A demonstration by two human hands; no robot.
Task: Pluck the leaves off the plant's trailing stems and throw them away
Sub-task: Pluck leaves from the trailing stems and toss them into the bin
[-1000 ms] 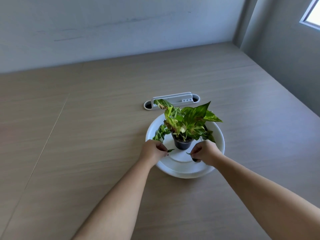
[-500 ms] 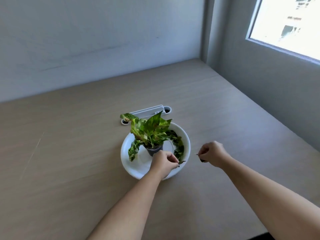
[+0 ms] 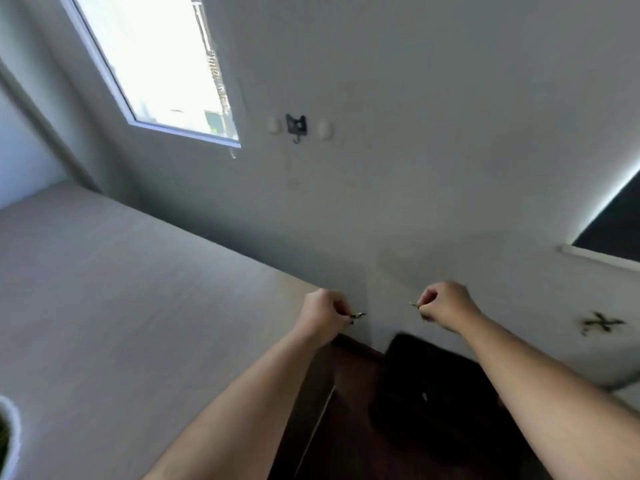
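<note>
Nearest, at the lower left edge, a sliver of the white dish [image 3: 13,434] sits on the surface [image 3: 121,289]. Past the surface's edge, above a dark bin [image 3: 429,393], the left hand [image 3: 323,315] pinches a leaf bit [image 3: 358,315] in closed fingers; the right hand [image 3: 445,306] likewise clamps another leaf scrap [image 3: 414,304]. Beyond is the wall with a window [image 3: 156,64].
</note>
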